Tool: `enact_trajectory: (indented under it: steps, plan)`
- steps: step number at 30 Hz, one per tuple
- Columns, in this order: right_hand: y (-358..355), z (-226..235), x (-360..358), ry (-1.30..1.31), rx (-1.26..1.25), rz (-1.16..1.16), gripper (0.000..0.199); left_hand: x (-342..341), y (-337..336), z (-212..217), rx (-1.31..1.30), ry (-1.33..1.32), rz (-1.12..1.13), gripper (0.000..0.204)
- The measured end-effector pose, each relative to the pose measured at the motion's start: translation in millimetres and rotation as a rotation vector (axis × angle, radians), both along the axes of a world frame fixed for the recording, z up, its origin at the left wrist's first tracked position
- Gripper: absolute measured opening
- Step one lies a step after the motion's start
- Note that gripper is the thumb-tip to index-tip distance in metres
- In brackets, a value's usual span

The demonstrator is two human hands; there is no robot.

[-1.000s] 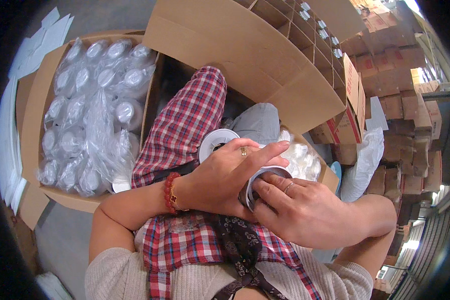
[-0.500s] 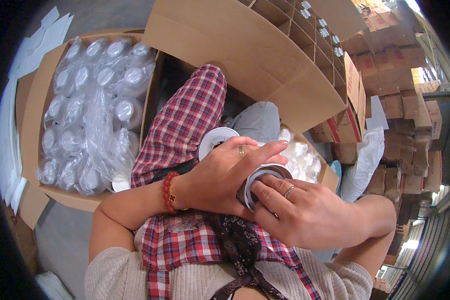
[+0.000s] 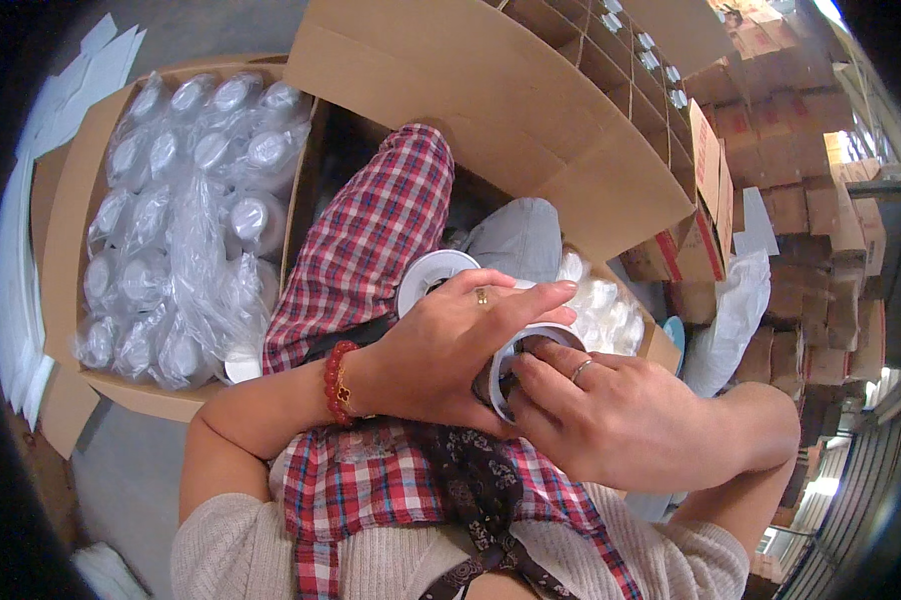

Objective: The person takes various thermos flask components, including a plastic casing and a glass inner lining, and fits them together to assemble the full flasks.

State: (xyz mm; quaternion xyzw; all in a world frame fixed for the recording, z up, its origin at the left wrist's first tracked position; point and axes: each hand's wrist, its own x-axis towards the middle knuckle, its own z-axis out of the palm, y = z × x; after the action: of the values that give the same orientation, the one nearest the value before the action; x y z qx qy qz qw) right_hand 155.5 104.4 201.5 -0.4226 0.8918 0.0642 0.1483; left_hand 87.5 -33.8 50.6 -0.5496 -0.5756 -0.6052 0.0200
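Observation:
My left hand (image 3: 451, 335) is wrapped round a cylindrical container (image 3: 498, 385) with a white rim, held on its side at my lap with the mouth facing right. Into that mouth reach the bent, closed fingers of my right hand (image 3: 631, 415); the fingertips are hidden inside, so what they grip cannot be made out. Just beyond the left hand sits a white round piece (image 3: 436, 272) with a flanged edge, partly covered by the hand. A red checked apron (image 3: 371, 240) covers my lap.
On the left, an open carton (image 3: 66, 290) holds several plastic-wrapped, white-topped cylinders (image 3: 181, 270). A large divided carton (image 3: 491, 110) stands ahead. Small white pieces (image 3: 606, 310) fill a box right of my knee. Stacked cartons (image 3: 771, 230) line the far right.
The right hand has shifted slightly upward, its fingers turned inside the mouth of the container. My left hand keeps its hold in nearly the same place.

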Motion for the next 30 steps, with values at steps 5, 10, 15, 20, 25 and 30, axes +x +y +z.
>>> enact_trajectory:
  steps: [5, 10, 15, 20, 25, 30]
  plan:
    - [1, 10, -8, -0.209, 0.048, -0.039, 0.014, 2, 0, -1, -0.016, -0.005, -0.010, 0.103]
    - [1, 16, -10, -0.239, 0.040, 0.009, 0.017, 0, -3, 0, -0.020, 0.006, 0.006, 0.104]
    - [29, 2, -20, -0.067, -0.493, -0.110, 0.026, -17, -30, 1, -0.100, -0.159, 0.096, 0.101]
    - [109, -65, -10, 0.034, -0.770, -0.764, 0.033, -49, -90, -40, -0.138, -0.380, 0.268, 0.076]
    - [129, -163, 45, -0.324, -0.849, -0.918, 0.074, -49, -129, -101, -0.113, -0.749, 0.454, 0.059]
    - [100, -191, 64, -0.473, -1.173, -1.029, 0.094, -50, -122, -98, -0.017, -0.918, 0.443, 0.057]
